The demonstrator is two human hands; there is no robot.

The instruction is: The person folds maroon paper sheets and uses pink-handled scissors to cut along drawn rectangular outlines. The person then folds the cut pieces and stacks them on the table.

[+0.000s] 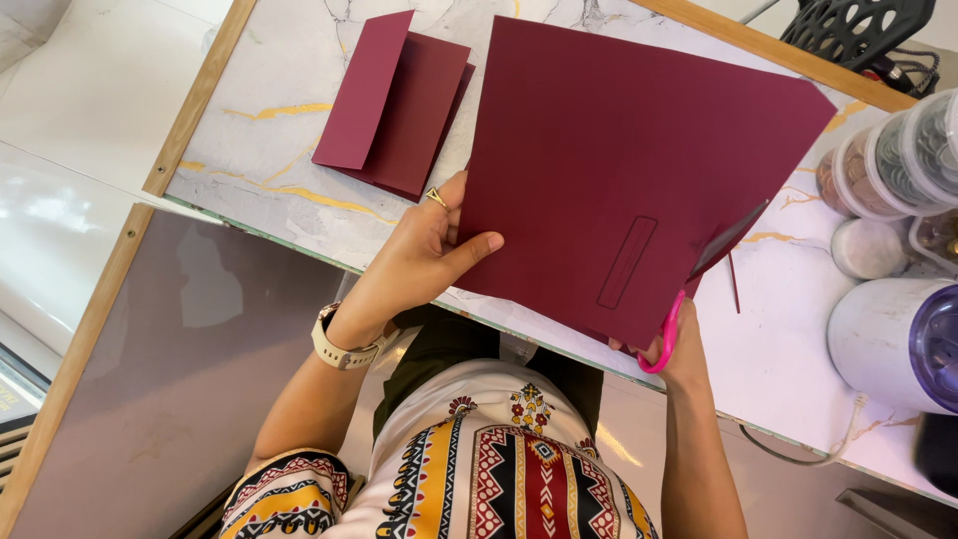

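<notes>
Held taut: left hand pinching maroon card sheet by its edge, right hand closed around pink scissors cutting upward, clear of the table.

I log a large dark maroon card sheet bearing a thin dark outlined rectangle. Folded card pieces: the same maroon. Scissors handle: bright pink. Tabletop: white marble, grey and gold veins, light wooden edging. Wristwatch strap: cream. Ring: gold. Shirt: white with red, yellow and black geometric bands and small flowers.
</notes>
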